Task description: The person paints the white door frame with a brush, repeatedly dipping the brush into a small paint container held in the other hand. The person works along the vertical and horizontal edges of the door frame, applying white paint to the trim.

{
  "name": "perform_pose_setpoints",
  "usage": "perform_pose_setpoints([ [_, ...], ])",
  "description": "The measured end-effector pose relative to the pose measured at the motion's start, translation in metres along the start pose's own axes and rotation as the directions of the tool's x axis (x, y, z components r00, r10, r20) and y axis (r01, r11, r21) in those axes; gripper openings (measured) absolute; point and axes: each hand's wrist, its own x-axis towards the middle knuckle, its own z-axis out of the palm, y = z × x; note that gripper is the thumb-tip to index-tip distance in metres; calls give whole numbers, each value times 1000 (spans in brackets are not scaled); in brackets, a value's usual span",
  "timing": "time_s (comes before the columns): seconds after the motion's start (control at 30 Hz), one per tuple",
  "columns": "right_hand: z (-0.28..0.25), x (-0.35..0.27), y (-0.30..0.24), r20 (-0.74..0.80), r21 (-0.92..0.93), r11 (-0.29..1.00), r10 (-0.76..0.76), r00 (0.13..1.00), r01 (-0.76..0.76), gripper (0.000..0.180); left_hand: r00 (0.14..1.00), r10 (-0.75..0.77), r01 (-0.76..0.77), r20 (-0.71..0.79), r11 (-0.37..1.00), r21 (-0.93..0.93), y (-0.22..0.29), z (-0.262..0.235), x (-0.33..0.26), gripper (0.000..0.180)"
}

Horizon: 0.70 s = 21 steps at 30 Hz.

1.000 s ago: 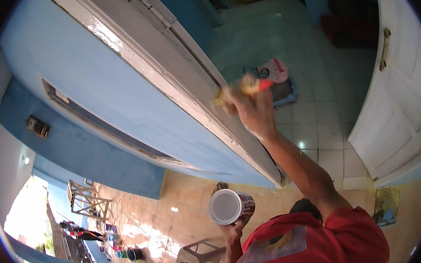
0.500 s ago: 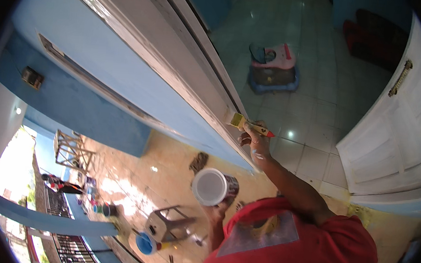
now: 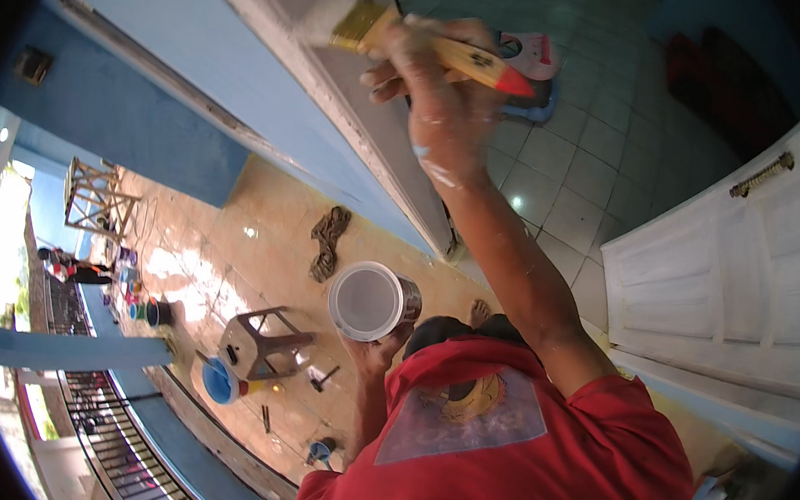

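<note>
My right hand (image 3: 443, 122) is raised at the door frame (image 3: 372, 121), its fingers closed round a paintbrush (image 3: 476, 63). The brush has a wooden handle with a red end, and its pale bristles are blurred against the frame's grey-white face. White and light-blue smears mark my right wrist. Lower down, my left hand (image 3: 375, 350) grips a round paint bucket (image 3: 365, 302) from below and the side. Something whitish fills the bucket's opening; how deep it is I cannot tell.
A panelled white door (image 3: 718, 266) stands ajar on the right. On the tan floor are a crumpled rag (image 3: 328, 242), a plastic stool (image 3: 261, 344), a blue-lined bucket (image 3: 220, 380) and a hammer (image 3: 322, 377). Far left, a person (image 3: 74, 267) is near several paint pots (image 3: 149, 311).
My right hand and the paintbrush have moved up along the frame, away from its lower part. The paint bucket stays in my left hand. My view has shifted too.
</note>
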Motion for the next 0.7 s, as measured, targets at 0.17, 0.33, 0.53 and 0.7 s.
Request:
perform_pose_setpoints([
  [0.17, -79, -60, 67, -113, 78, 913, 406, 907, -399, 29, 1000, 0, 0, 2, 999, -43, -6, 3, -19, 82],
  [0.33, -155, -134, 42, -297, -182, 721, 608, 737, -668, 26, 997, -4, 0, -81, 999, -49, -7, 0, -45, 98],
  [0.53, -143, -145, -94, 12, -370, 727, 626, 780, -578, 27, 985, 21, -36, -171, 996, -84, 2, 16, -94, 108],
  [0.7, -109, -165, -182, 372, -673, 656, 699, 611, -341, 27, 979, 69, -95, -190, 986, -134, 2, 39, -138, 115],
])
